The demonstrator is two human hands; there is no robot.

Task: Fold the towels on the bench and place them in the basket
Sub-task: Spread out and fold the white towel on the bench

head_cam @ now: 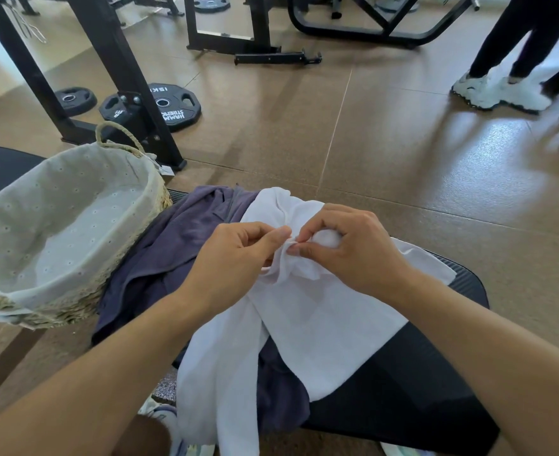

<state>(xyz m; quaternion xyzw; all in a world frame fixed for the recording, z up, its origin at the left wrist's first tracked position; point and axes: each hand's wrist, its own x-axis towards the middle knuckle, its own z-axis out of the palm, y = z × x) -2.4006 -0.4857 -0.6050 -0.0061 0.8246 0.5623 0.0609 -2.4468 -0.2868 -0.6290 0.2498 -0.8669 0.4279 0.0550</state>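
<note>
**White towel pinched at its bunched edge, over black bench**

White towel: crumpled, lying across the black padded bench, one strip hanging off the near edge. Bunched edge raised at the middle.

Left hand: fingers curled, thumb and forefinger pinching the raised edge of the white towel.

Right hand: fingers curled, thumb and forefinger pinching the same edge, fingertips almost meeting those of the left hand.

Purple towel: rumpled, partly under the white towel, spread to the left and touching the basket; a further fold shows near the bench's near edge.

Woven basket: cloth-lined, rope handle at the far end, standing on the left, no towel visible inside.

Weight plates: black, flat on the brown floor, far left, beside a black machine frame.

Second person's legs: far right, white trainers.
</note>
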